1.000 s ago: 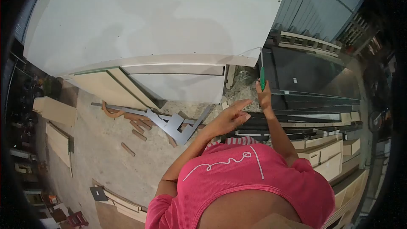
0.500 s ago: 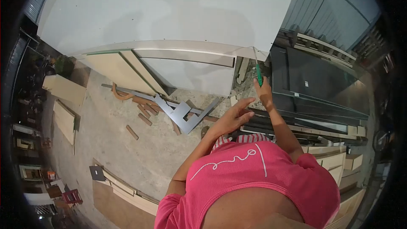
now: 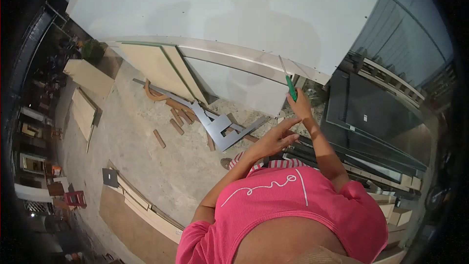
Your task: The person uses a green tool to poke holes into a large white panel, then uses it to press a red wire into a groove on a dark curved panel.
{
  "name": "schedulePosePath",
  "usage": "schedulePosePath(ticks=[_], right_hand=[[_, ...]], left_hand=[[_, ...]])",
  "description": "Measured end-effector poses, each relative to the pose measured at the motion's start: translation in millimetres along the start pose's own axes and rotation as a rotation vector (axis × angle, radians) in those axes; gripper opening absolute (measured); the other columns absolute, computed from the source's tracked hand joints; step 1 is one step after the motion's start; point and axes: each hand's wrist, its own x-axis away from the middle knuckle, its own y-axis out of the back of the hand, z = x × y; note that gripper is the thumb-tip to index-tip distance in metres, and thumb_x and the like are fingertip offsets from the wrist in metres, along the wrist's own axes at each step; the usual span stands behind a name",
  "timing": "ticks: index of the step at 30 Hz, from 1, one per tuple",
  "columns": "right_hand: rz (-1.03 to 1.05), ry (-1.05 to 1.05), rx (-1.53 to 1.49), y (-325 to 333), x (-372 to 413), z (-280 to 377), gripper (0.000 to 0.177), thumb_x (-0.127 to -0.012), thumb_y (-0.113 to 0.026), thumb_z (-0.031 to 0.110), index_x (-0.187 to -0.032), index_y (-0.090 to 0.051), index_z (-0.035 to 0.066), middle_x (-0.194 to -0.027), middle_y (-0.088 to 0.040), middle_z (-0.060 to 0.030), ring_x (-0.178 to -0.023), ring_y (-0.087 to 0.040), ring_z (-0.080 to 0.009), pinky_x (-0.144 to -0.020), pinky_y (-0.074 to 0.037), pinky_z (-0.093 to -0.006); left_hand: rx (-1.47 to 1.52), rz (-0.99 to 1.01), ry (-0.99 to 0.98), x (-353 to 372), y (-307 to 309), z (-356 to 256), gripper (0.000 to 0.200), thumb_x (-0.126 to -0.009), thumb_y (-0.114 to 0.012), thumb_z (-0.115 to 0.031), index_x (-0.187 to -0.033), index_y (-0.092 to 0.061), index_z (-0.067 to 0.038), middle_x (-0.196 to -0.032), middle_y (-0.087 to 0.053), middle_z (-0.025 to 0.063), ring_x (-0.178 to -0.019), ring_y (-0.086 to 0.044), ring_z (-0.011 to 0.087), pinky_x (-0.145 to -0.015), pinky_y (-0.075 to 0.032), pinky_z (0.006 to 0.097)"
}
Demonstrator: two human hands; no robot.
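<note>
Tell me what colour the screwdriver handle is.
The screwdriver handle is green, seen best in the head view.

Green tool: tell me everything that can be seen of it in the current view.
The tool has a green handle, plastic by its look, and a thin, straight, pale shaft, probably metal, like a screwdriver's. The right hand is closed around the handle's near end. The tool slants away from the person and slightly left, its shaft seen against the lower part of the white board. Whether the tip touches the board, and its shape, cannot be told. No damage shows at this size.
</note>
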Motion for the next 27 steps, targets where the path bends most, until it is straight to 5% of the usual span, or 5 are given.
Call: schedulePosePath(ticks=[12,19,27], right_hand=[[0.109,-0.046,0.023,-68.3,-44.3,54.1,0.042,-0.084,-0.055,0.035,-0.1,-0.051,-0.003,-0.093,-0.057,-0.0252,-0.089,-0.055,-0.0404,-0.076,-0.042,-0.0447],[0.147,0.242,0.032,-126.9,-86.3,112.7,0.04,-0.083,-0.056,0.036,-0.097,-0.051,-0.001,-0.088,-0.057,-0.0242,-0.085,-0.055,-0.0409,-0.073,-0.043,-0.0455],[0.201,0.225,0.139,-178.9,-123.8,150.8,0.043,-0.083,-0.054,0.039,-0.097,-0.051,-0.002,-0.09,-0.058,-0.0251,-0.086,-0.056,-0.0416,-0.074,-0.043,-0.0468]], left_hand=[[0.051,-0.39,0.052,72.7,77.5,-7.3,0.049,-0.093,-0.049,-0.021,-0.135,-0.031,-0.004,-0.129,-0.043,0.0128,-0.111,-0.05,0.0194,-0.09,-0.04,0.0291],[0.072,-0.429,0.093,101.2,108.9,-10.1,0.049,-0.092,-0.05,-0.024,-0.134,-0.034,-0.004,-0.129,-0.043,0.0132,-0.112,-0.05,0.0198,-0.091,-0.04,0.0302],[0.054,-0.497,-0.001,126.1,149.9,-6.2,0.049,-0.092,-0.05,-0.024,-0.133,-0.035,-0.003,-0.122,-0.047,0.0104,-0.102,-0.051,0.0166,-0.088,-0.04,0.0286]])
